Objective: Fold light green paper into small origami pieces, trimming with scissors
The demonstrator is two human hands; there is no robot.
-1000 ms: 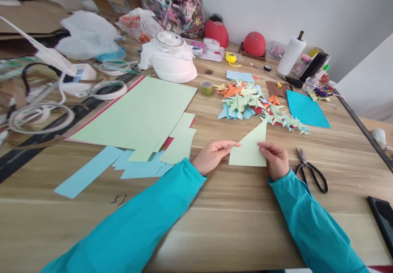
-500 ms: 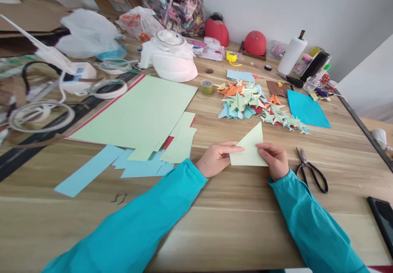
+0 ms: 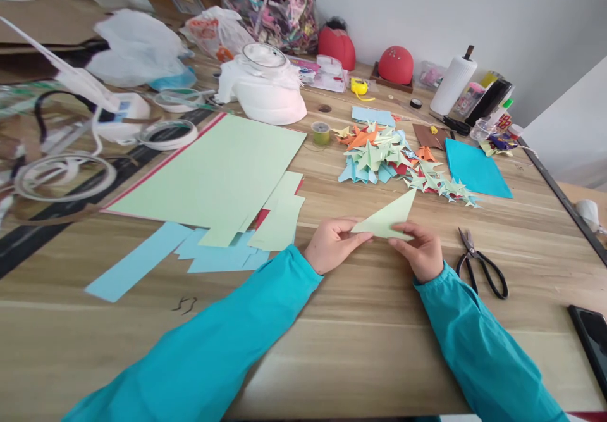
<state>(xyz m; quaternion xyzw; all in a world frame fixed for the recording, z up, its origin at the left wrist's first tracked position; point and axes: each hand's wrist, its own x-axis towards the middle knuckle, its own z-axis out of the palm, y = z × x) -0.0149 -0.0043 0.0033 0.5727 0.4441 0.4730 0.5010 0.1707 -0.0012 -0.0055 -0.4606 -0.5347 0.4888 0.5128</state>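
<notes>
Between my two hands is a folded piece of pale green paper point(image 3: 387, 217), its sharp tip pointing up and to the right. My left hand point(image 3: 333, 243) pinches its left corner between thumb and fingers. At its lower right edge, my right hand point(image 3: 420, 249) grips it the same way. Just beyond the paper lies a heap of folded paper stars point(image 3: 372, 153) in green, orange, blue and red. Black-handled scissors point(image 3: 474, 260) rest to the right of my right hand.
Left of my hands lie a large pale green sheet point(image 3: 213, 172) and blue paper strips point(image 3: 137, 260). A thread spool point(image 3: 321, 133), a turquoise sheet point(image 3: 478, 167) and a yellow tape measure point(image 3: 359, 86) sit farther back. A phone point(image 3: 590, 340) is at the right edge.
The paper has tilted and now shows a narrower triangle, with its tip shifted right. Both thumbs have come lower along its bottom edge. Surrounding items stay put.
</notes>
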